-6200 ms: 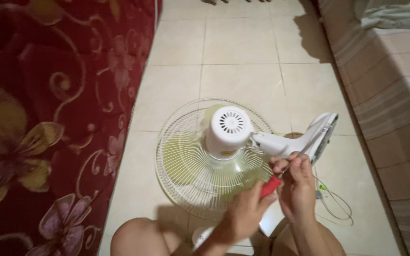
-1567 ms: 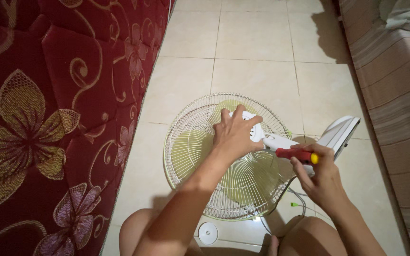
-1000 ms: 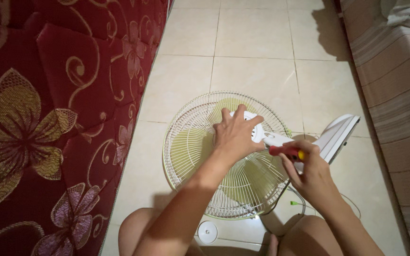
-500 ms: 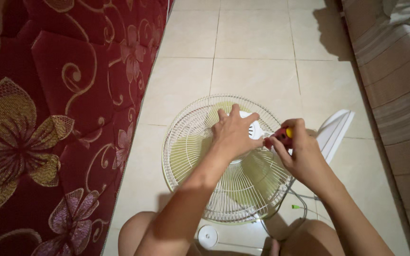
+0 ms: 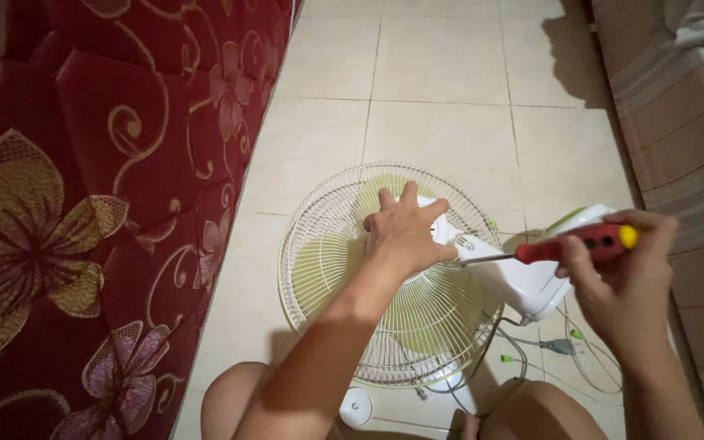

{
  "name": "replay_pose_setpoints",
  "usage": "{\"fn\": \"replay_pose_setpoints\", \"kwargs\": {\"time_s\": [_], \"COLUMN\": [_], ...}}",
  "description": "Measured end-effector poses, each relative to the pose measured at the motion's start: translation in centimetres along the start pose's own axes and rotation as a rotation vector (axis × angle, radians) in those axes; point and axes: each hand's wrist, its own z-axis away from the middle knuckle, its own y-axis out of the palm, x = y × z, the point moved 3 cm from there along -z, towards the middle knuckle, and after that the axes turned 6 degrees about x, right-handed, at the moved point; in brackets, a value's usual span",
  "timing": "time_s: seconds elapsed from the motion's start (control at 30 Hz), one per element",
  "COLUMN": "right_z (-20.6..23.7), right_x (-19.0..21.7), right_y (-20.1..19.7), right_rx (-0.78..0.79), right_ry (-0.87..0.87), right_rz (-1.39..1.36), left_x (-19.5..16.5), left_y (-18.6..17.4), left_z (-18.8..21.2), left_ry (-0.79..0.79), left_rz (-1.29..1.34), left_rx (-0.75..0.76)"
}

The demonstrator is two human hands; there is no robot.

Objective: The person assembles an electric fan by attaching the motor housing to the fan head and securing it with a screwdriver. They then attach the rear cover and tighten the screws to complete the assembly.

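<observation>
Left hand (image 5: pixel 405 232) lies spread, palm down, on the white motor housing of the round wire-caged fan (image 5: pixel 336 277), which I see lying flat on the beige tiled floor (image 5: pixel 442 106). My right hand (image 5: pixel 625 281) is closed around a red-handled screwdriver (image 5: pixel 584 243), its metal tip pointing at the housing beside the left hand's fingers.

Dim, warm indoor light falls on my floor (image 5: pixel 442 90). A dark shadow sits at one o'clock; corners fade darker. My hands look sharp, without glare, edges slightly stretched.
</observation>
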Motion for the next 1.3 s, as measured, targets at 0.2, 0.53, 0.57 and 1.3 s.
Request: {"fn": "replay_pose_setpoints", "kwargs": {"time_s": [0.2, 0.53, 0.57, 1.3], "right_z": [0.6, 2.3, 2.0, -1.0], "right_x": [-1.2, -8.2, -9.9, -16.1], "right_y": [-0.4, -5.1, -6.1, -11.8], "right_rx": [-0.074, -0.298, -0.321, -0.144], "right_ry": [-0.028, 0.010, 0.108, 0.144], "right_rz": [-0.116, -0.375, -0.530, -0.924], "left_x": [-0.9, 0.3, 0.6, 0.0], "left_y": [0.3, 0.3, 0.1, -1.6], "left_z": [0.3, 0.4, 0.5, 1.5], "left_ry": [-0.019, 0.007, 0.024, 0.081], "left_rz": [-0.120, -0.095, -0.090, -0.150], "left_rx": [-0.032, 0.055, 0.052, 0.219]}}
